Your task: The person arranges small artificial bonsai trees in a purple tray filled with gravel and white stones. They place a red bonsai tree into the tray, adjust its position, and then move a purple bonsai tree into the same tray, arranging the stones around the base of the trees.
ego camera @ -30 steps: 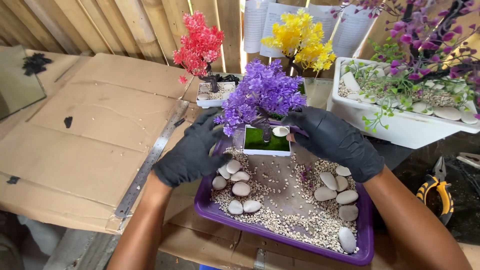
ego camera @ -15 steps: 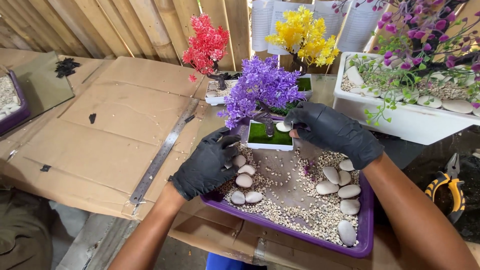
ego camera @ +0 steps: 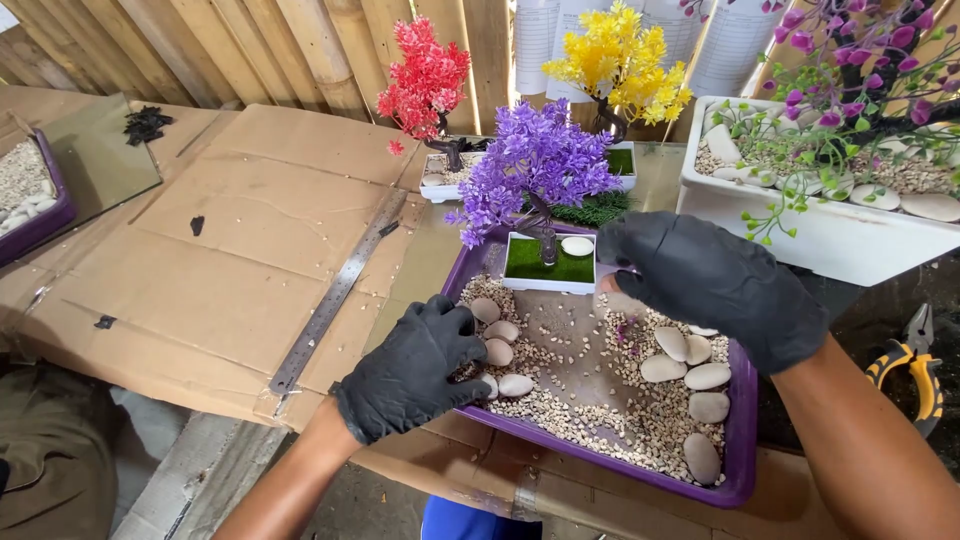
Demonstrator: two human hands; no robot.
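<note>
Two hands: we see both in black gloves, working over a purple tray (ego camera: 742, 440) that sits on the cardboard-covered tabletop (ego camera: 250, 250).
Left hand (ego camera: 415, 368): we find it resting on the tray's near-left rim, fingers curled loosely onto the gravel beside a row of white pebbles (ego camera: 498, 352); it grips nothing that we can make out.
Right hand (ego camera: 715, 285): we see it hovering palm-down over the middle of the tray, fingers bent downward; whether it holds anything underneath we cannot tell.
Tray contents: fine gravel (ego camera: 600, 420) spread thinly, bare purple floor showing in the centre, and a second cluster of larger white stones (ego camera: 690, 375) toward the right side.
Purple tree (ego camera: 535, 165): we note an artificial miniature tree standing upright in a small white square pot (ego camera: 548, 268) with green moss and one white stone, set at the tray's far edge, just beside the right hand.
Behind: red tree (ego camera: 425, 75) and yellow tree (ego camera: 620, 60) in small pots; a long white planter (ego camera: 800, 235) with pink-flowered branches at right.
Tabletop extras: steel ruler (ego camera: 335, 295) lying diagonally left of the tray; yellow-handled pliers (ego camera: 915, 365) at far right.
</note>
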